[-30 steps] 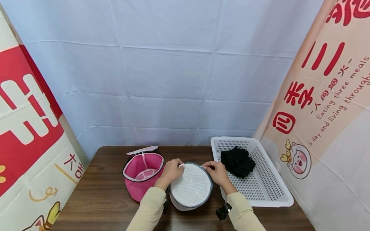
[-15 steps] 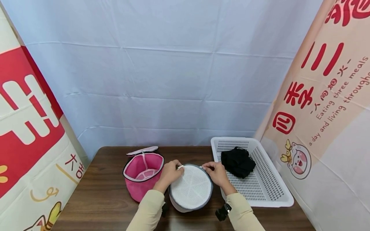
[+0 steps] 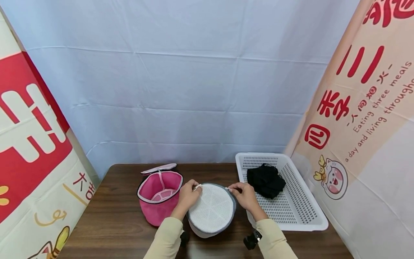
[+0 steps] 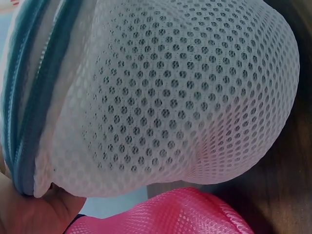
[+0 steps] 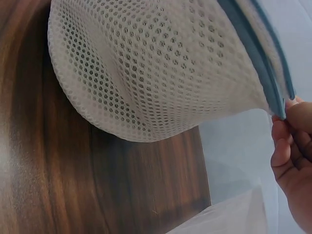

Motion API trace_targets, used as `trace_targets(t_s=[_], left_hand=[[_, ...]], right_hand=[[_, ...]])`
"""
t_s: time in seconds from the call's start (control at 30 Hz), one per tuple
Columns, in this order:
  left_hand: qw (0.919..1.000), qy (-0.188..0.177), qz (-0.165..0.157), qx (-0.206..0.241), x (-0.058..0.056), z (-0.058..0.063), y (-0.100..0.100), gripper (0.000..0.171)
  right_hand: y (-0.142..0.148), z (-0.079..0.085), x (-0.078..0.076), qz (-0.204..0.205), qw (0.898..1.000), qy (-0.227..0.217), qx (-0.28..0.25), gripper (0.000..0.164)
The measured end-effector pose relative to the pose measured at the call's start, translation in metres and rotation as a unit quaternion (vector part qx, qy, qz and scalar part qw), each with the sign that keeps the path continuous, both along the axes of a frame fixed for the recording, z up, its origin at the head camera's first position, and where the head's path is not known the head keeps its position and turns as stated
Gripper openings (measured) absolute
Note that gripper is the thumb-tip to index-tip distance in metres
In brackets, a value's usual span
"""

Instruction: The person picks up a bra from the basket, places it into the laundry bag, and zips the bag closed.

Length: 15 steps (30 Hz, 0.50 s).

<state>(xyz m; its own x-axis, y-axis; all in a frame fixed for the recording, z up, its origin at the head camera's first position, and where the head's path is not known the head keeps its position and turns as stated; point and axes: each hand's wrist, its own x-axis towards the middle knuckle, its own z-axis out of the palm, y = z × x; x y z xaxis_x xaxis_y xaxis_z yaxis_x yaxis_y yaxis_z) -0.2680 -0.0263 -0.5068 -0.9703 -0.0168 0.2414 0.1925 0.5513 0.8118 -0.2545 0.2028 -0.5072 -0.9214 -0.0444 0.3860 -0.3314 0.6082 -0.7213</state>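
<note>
A round white mesh laundry bag (image 3: 211, 208) stands upright on the table, its flat lid lying over the top. Blue-grey zipper trim (image 4: 46, 83) runs round its upper edge in the left wrist view. My left hand (image 3: 188, 196) pinches a white tab at the back left of that edge. At the back right, the thumb and fingers of my right hand (image 3: 245, 197) pinch the trim's end, seen closely in the right wrist view. A pink mesh laundry bag (image 3: 158, 210) stands just left of my left hand, its lid tipped back and its inside showing.
To the right a white perforated plastic basket (image 3: 307, 216) holds a bunched black cloth (image 3: 266, 181). The dark wooden table (image 3: 106, 216) ends at the back against a pale hanging sheet (image 3: 187, 90). Printed curtains (image 3: 362, 126) hang at both sides.
My left hand and the white bag have shifted slightly left, and the gap between my two hands is a little wider. The pink bag and the basket stay put.
</note>
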Motion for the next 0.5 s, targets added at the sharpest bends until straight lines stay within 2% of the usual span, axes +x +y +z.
trace_targets(t_s=[0.13,0.4,0.5], left_hand=[[0.9997,0.001,0.013,0.019,0.002,0.0,0.001,0.007],[0.9965,-0.005,0.062,0.055,0.007,-0.002,0.0,0.007],[0.9934,-0.007,0.077,0.085,0.008,-0.003,0.001,0.007]], right_hand=[[0.003,0.0,0.002,0.003,1.0,0.007,0.003,0.006],[0.009,-0.001,0.009,0.007,1.0,0.002,0.015,0.006],[0.01,-0.001,0.012,0.003,1.0,0.003,0.016,0.006]])
